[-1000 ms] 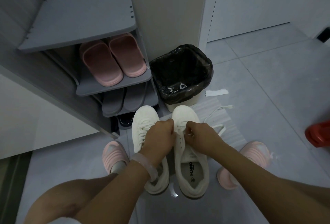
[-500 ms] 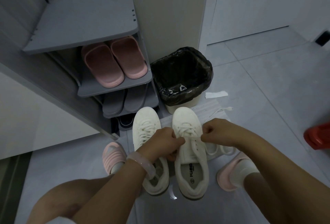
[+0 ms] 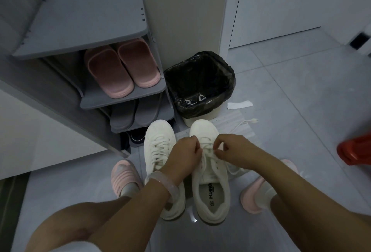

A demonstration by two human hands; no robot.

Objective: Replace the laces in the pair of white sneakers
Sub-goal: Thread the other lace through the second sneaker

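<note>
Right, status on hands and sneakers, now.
Left hand and right hand pinching lace on right sneaker. Left sneaker laced. Nothing blocking.

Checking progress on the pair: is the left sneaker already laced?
Yes: the left sneaker shows crossed laces, while both hands work on the right sneaker.

A grey shoe rack [image 3: 86, 21] stands at ten o'clock, with pink slippers [image 3: 122, 69] on its middle shelf and grey slippers [image 3: 138, 115] on the shelf below. A bin lined with a black bag [image 3: 200, 83] sits just beside the rack at twelve o'clock. A white paper scrap [image 3: 240, 104] lies on the tiled floor [image 3: 301, 91] at one o'clock. A red object [image 3: 356, 151] shows at three o'clock.
</note>
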